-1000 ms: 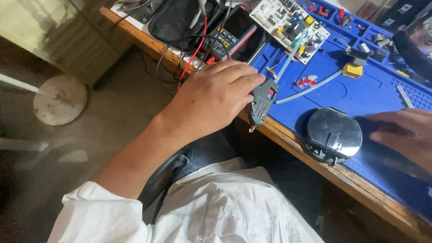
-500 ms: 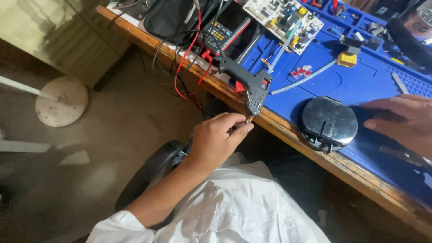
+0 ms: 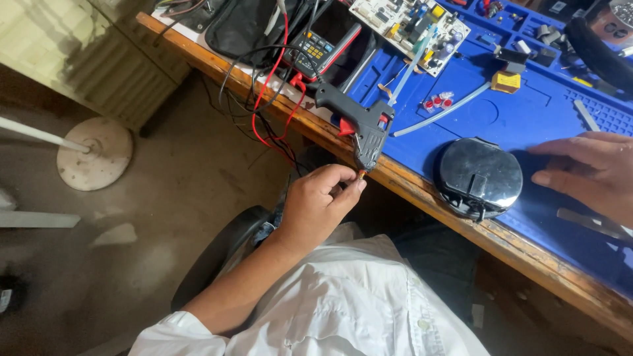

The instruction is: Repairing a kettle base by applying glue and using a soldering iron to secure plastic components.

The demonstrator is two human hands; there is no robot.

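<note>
Cluttered wooden counter (image 3: 422,191) with blue mat: left hand (image 3: 320,204) pinches at the nozzle of the black glue gun (image 3: 359,122) (grip nearly closed), right hand (image 3: 587,171) lies loose and empty beside the round chrome case (image 3: 480,177), nothing glued yet.

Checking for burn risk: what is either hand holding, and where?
Left hand pinches the glue gun at its nozzle tip; right hand rests flat, holding nothing.

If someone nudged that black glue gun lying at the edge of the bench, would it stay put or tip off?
The glue gun would probably tip easily: its nozzle end overhangs the wooden bench edge, right above the left hand. Its plastic body looks stiff and likely light for its size. It lies on its side, so it seems more apt to slide than roll.
</note>
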